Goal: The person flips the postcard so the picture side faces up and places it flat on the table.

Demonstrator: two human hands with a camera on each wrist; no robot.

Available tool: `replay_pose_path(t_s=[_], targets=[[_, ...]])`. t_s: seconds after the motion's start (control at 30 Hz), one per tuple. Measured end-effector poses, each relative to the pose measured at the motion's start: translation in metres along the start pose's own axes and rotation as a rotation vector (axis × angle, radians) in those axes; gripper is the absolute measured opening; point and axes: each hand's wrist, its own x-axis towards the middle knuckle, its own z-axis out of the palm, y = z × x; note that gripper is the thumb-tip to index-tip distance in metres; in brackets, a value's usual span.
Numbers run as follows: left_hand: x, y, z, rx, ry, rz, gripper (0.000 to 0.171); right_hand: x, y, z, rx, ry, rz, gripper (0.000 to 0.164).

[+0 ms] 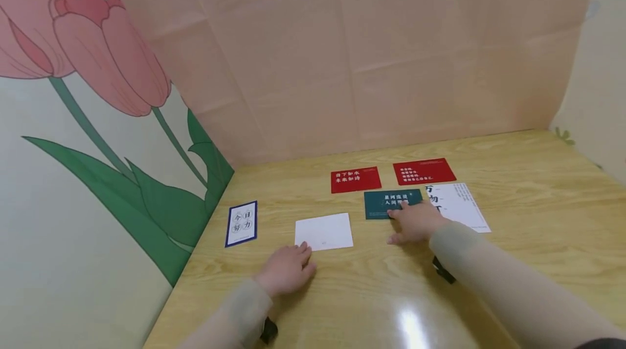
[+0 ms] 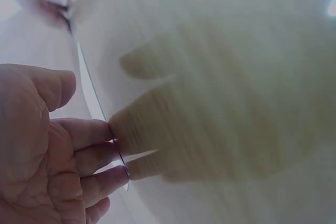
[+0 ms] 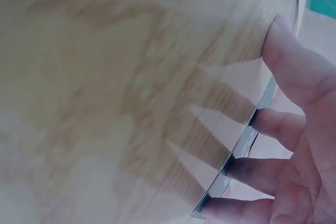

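My left hand (image 1: 286, 270) rests its fingertips on the lower left corner of a blank white card (image 1: 327, 229), palm down. In the left wrist view the fingers (image 2: 86, 135) lie over the card's thin edge (image 2: 90, 90), with the thumb held off to the side. Farther right, my right hand (image 1: 415, 221) presses its spread fingertips onto a teal card (image 1: 376, 209) with white characters, covering its lower right part. The right wrist view has the fingers (image 3: 257, 169) on that card's edge (image 3: 244, 145), while the thumb (image 3: 289, 56) touches the table.
Two red cards, one at the left (image 1: 355, 180) and one at the right (image 1: 424, 172), lie behind the teal card. A white card with black characters (image 1: 464, 207) is partly behind my right hand. A blue-bordered card (image 1: 242, 224) lies at the left, near the tulip-painted wall (image 1: 146, 191).
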Motion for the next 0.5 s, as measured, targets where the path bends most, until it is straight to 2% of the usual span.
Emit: replay_pose_path(t_s=[0.2,0.27,0.4,0.5], targets=[[-0.012,0.016,0.003,0.06,0.004,0.078,0.056,0.005,0.001,-0.003,0.031,0.001,0.014,0.08],[-0.014,0.021,0.003,0.062,0.008,0.107,0.055,0.007,0.003,-0.004,0.029,0.008,0.01,0.073],[-0.016,0.031,0.002,0.018,-0.026,0.156,0.053,0.009,0.007,-0.005,0.02,0.018,0.015,0.054],[-0.014,0.037,0.001,-0.031,-0.063,0.183,0.051,0.01,0.01,-0.006,0.062,0.018,0.047,0.044]])
